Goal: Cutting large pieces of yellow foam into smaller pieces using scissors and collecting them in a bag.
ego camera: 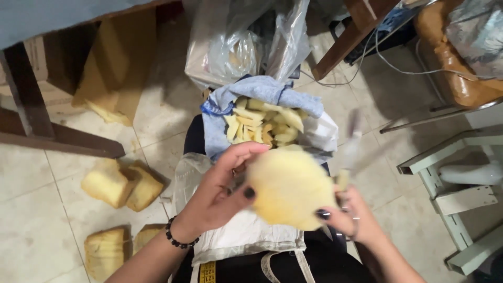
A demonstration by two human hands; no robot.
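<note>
Pale yellow rounded foam piece (288, 187): held above the person's lap, just in front of an open white sack with a blue-grey cloth lining (246, 94). Motion blur softens its outline.

Left hand (220, 191): fingers curled over the piece's left edge, dark-nailed thumb pressed on its face; grip clenched on the foam. A black bead bracelet (178, 238) sits at that wrist.

Right hand (351, 215): holds the piece at its lower right edge, thumb on the face. The same hand appears to carry a thin pale tool (352, 139) rising from it; too blurred to identify. A small foam scrap (342, 179) sits just above the fingers.

Sack contents: heap of pale yellow foam strips (264, 123), filling it to the rim. Clear plastic bags (236, 47) stand directly behind the sack.

Floor, tiled, left side: several yellow foam blocks (112, 183), two touching each other, others (107, 251) near the lower left edge. Dark wooden tabletop leg (26, 89) at upper left. A white metal frame (450, 183) stands at the right edge.
</note>
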